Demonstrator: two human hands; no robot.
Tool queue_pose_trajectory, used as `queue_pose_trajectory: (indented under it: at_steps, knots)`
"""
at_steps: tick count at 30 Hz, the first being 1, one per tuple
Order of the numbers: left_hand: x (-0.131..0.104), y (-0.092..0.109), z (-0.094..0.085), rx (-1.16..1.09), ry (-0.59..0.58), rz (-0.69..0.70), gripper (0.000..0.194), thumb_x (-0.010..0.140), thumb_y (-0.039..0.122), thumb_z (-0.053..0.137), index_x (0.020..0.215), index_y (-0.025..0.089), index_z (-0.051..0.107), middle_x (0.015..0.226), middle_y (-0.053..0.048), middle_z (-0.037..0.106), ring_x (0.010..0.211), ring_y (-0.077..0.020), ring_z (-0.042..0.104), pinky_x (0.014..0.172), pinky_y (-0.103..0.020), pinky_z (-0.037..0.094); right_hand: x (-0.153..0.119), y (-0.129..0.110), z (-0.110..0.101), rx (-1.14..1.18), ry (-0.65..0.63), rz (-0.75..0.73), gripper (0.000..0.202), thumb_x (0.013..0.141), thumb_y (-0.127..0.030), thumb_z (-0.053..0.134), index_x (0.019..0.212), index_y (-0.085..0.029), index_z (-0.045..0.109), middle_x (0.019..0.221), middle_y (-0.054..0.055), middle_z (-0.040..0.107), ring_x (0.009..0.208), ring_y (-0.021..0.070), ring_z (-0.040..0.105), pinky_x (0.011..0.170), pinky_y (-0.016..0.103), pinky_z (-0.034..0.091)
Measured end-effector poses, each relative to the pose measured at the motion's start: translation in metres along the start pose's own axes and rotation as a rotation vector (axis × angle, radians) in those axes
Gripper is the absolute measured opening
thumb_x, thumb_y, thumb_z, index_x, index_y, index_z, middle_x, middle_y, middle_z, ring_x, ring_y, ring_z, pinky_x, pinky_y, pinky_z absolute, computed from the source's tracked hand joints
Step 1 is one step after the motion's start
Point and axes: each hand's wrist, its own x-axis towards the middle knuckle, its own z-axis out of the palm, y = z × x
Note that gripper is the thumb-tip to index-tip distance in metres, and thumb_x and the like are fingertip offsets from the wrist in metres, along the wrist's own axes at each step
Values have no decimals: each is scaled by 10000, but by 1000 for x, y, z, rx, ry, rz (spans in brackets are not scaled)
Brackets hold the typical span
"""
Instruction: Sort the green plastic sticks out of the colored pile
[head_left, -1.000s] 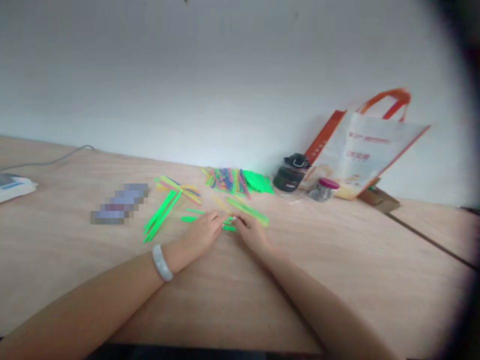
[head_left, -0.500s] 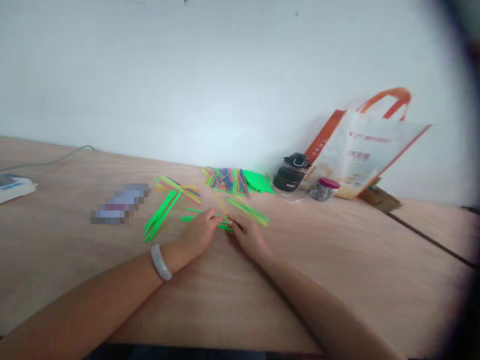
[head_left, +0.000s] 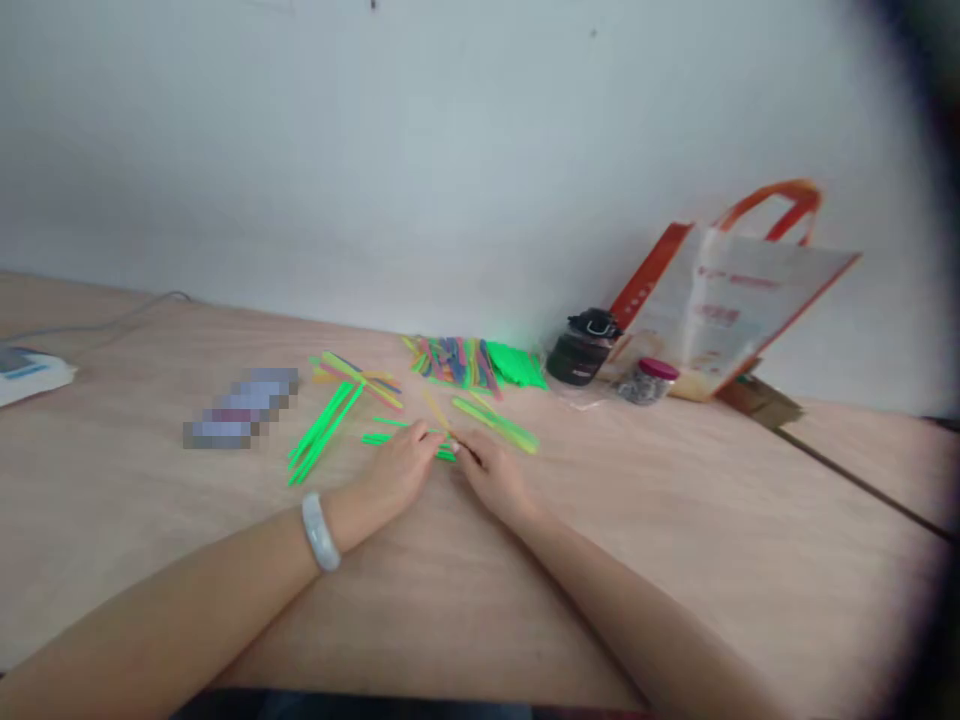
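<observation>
Sticks (head_left: 445, 455) lie between left fingers (head_left: 433, 438) and right fingers (head_left: 466, 442), both bunched together, hold unclear.

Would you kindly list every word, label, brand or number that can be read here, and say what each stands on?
No text can be read.
Shopping bag: red lettering, too blurred to read.
Black bottle: small pale marking, too small and blurred to read.
Pixelated object: masked, nothing legible.

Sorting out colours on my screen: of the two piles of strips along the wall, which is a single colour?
The green pile, nearer the black bottle; the pile to its left mixes yellow, pink and blue strips.
</observation>
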Motion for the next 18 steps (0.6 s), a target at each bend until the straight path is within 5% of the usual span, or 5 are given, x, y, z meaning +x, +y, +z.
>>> queue_pose_trajectory:
  at_steps: [7,11,18]
  knots:
    - [5,-43,-27,214,163,-187,214,900,166,391,1070,155,520,1035,-92,544,983,-215,534,864,-345,449,5,31,-22,-146,164,142,366,885,-387,409,1111,-204,631,928,68,654,772,175,596,699,301,478]
    - [4,-73,-32,313,92,-427,202,887,186,412,1047,131,522,1015,-113,553,927,-228,564,789,-335,466,4,47,-31,-187,193,177,340,877,-362,414,1051,-189,649,946,74,642,791,173,595,710,292,469]
    - [2,-77,-32,297,57,-470,191,875,219,450,1029,126,516,1035,-126,564,967,-244,565,806,-343,454,6,57,-33,-345,154,91,298,873,-282,408,973,-169,665,911,84,650,880,199,577,806,322,447]
